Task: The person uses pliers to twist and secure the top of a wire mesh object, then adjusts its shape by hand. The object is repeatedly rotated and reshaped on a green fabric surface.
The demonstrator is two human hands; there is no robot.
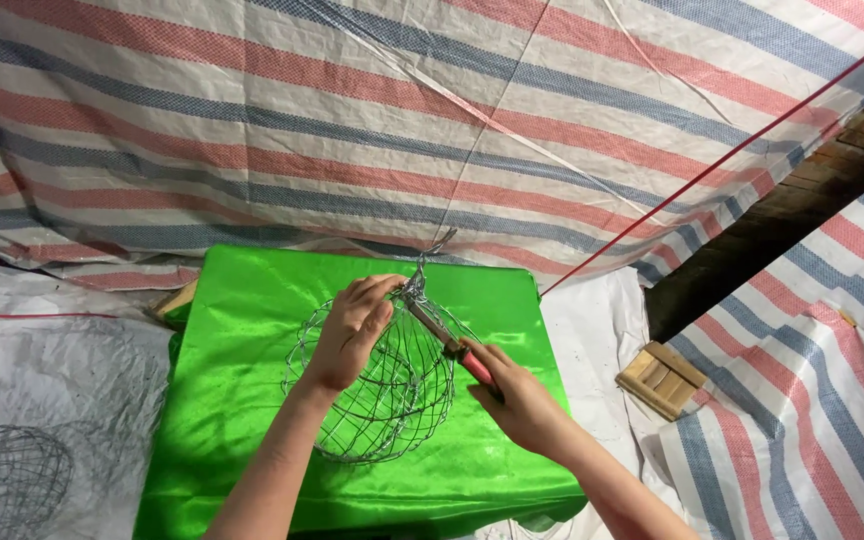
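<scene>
Both forearms are seen nearest. Red-handled pliers (449,345) are gripped by the right hand (517,400), their tips set at twisted wire atop a round wire basket (382,385). That top is pinched by the left hand (352,330). Green cloth (242,400) (shiny) lies under the basket; a wooden block (662,378) rests right.

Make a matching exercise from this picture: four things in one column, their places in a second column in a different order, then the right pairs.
Things:
1. wire basket
2. pliers
3. wooden block
4. green cloth

Places:
A. in the right hand
B. spread under the work
C. steadied by the left hand
D. on the white sheet, to the right

Pairs: 1-C, 2-A, 3-D, 4-B
</scene>
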